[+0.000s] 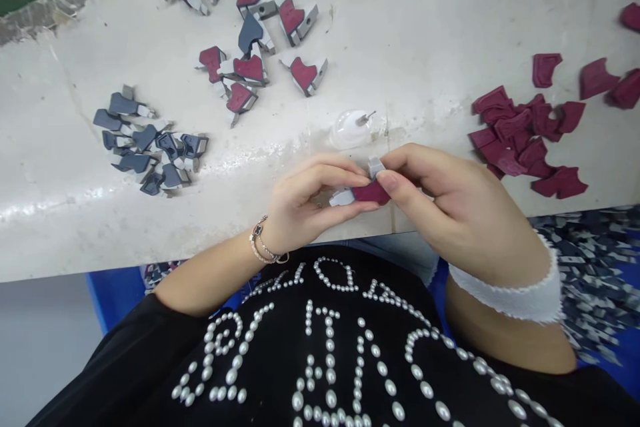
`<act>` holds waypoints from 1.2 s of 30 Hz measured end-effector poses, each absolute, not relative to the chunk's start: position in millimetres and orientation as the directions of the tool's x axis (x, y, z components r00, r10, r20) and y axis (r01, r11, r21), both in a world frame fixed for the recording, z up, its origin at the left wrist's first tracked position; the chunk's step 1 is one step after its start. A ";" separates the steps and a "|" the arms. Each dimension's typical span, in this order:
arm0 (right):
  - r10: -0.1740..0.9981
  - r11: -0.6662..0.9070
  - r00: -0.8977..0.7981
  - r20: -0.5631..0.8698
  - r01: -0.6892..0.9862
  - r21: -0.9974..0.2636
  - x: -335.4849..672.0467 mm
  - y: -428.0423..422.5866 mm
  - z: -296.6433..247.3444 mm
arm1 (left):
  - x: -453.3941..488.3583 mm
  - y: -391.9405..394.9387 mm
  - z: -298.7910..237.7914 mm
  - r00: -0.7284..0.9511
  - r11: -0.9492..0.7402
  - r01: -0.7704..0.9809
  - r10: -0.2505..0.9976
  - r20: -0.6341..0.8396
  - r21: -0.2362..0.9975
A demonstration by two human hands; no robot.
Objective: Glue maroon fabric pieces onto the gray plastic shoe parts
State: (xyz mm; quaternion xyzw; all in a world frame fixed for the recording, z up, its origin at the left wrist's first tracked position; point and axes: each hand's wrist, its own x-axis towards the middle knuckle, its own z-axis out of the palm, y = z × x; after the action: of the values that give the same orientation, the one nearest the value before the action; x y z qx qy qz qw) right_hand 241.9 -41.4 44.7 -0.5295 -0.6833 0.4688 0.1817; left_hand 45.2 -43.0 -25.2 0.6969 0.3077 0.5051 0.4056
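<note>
Between my two hands, near the table's front edge, is a small plastic part point(367, 192) with a dark red face and light grey ends. My left hand point(313, 195) pinches it from the left between thumb and fingers. From the right, my right hand point(430, 197) grips the same part, its thumb pressed beside the upper grey end. The fingers partly cover the part. Just beyond the hands lies a white bottle point(350, 128) with a thin metal nozzle tip pointing right.
Loose dark red pieces point(520, 130) are heaped at the right. Several blue-grey parts point(145, 140) lie at the left, and red-faced parts point(250, 67) at the upper middle. Below the white table point(240, 180), a blue bin holds many grey parts point(590, 273) at the right.
</note>
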 end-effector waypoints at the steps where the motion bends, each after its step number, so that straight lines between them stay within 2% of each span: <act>1: 0.897 0.002 -0.371 -0.242 0.549 -0.836 240.7 -42.5 44.4 | 45.2 -42.9 -25.0 0.292 -0.479 0.023 0.843 0.453 0.877; 7: 0.881 0.076 -0.433 -0.189 0.526 -0.847 243.6 -46.4 43.5 | 46.4 -44.6 -25.1 0.234 -0.457 0.043 0.869 0.435 0.889; 12: 0.870 0.221 -0.478 -0.121 0.598 -0.770 247.3 -44.3 42.8 | 43.5 -51.3 -29.2 0.300 -0.366 0.126 0.900 0.316 0.922; 15: 0.841 0.286 -0.529 -0.115 0.614 -0.736 247.4 -44.0 43.7 | 40.8 -52.6 -27.8 0.368 -0.384 0.210 0.883 0.291 0.899; 20: 0.799 0.343 -0.594 -0.090 0.575 -0.743 250.6 -44.2 46.6 | 39.1 -49.5 -20.9 0.430 -0.281 0.092 0.877 0.216 0.955; 25: 0.780 0.331 -0.617 -0.100 0.543 -0.772 254.4 -43.6 48.2 | 38.3 -48.9 -14.4 0.444 -0.298 0.061 0.863 0.241 0.953; 32: 0.730 0.344 -0.678 -0.082 0.469 -0.814 257.0 -40.7 52.9 | 36.5 -49.5 -5.7 0.509 0.007 -0.090 0.860 0.040 0.996; 36: 0.705 0.339 -0.703 -0.091 0.447 -0.828 256.0 -39.7 53.2 | 33.3 -45.5 -3.4 0.592 0.192 -0.115 0.801 -0.087 0.975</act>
State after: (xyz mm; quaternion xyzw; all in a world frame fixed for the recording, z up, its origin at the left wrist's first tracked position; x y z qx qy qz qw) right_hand 256.0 -39.7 53.2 -0.3576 -0.8056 0.4501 0.1435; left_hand 33.3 -45.5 -3.4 0.5464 0.3138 0.3250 0.7052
